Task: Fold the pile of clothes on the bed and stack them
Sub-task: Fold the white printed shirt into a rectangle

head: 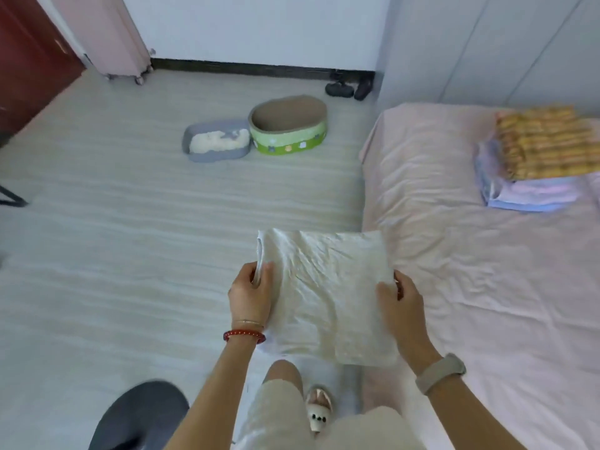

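garment: white folded cloth [324,293], held flat in the air beside the bed [454,287], over the floor, not resting on anything. Already a neat rectangle w/ creases, so folding of this one looks done.
left hand [251,297]: grips the cloth's left edge, thumb on top, fingers curled under, clamped on the layered edge. Prob. pinches there to keep the layers from sliding apart.
right hand [401,302]: holds the right edge, fingers curled round it, thumb on top of the fabric. Two-sided hold keeps the fold flat & level for carrying.
stack [532,167]: folded items at the far right of the bed; yellow patterned piece on top, pink & blue pieces under it. Well apart from the held cloth.
bed surface: pink sheet, wrinkled; no loose pile visible in this view.
next (judgement): carry cloth over to the stack & lay it on top, edges matched.
risk: layers may slip or open up when grip is released.
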Demonstrator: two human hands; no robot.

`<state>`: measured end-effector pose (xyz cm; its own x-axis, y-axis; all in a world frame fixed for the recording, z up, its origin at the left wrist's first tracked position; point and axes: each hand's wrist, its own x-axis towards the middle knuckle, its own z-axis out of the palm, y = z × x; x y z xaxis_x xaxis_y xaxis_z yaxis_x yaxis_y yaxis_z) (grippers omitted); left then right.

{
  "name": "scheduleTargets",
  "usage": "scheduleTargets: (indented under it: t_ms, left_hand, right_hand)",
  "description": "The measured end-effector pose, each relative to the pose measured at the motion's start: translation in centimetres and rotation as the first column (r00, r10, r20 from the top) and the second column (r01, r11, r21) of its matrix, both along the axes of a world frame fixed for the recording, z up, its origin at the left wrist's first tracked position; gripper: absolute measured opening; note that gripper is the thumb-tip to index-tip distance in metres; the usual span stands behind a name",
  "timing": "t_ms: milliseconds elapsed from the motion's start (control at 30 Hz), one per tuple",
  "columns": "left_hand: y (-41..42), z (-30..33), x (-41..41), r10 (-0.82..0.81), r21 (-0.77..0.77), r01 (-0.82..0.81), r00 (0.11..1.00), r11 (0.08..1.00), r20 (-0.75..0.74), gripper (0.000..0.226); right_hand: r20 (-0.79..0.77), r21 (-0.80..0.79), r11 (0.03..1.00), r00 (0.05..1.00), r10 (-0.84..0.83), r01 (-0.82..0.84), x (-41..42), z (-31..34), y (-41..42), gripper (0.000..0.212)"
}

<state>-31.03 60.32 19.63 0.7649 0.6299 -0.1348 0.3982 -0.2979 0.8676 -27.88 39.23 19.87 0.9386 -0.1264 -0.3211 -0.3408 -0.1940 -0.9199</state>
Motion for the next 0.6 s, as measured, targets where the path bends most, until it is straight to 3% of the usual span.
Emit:
scheduleTargets:
  t_ms: [267, 467, 600]
  left_hand:
    - [-2.6, 0.7, 23.3, -0.398, -0.054, 0.400, 0.916, 0.915, 0.046, 0.024]
    - [-7.7, 2.5, 40.3, -0.698, 0.013, 0.699, 0.714, 0.715, 0.050, 0.036]
    - [-13.9, 3.1, 49.6, -0.851, 0.043, 0.851, 0.522, 0.524, 0.052, 0.035]
  right_hand:
    - [0.010, -0.032, 0.909, 0.910, -0.415, 0.415, 14.5, 0.5, -2.3, 0.028]
    - [0.025, 0.034, 0.704, 0.703, -0.710, 0.710, 24.2, 1.7, -4.1, 0.028]
    - [0.031, 0.056, 0.556, 0.555, -0.831, 0.829, 29.2, 2.0, -6.9, 0.027]
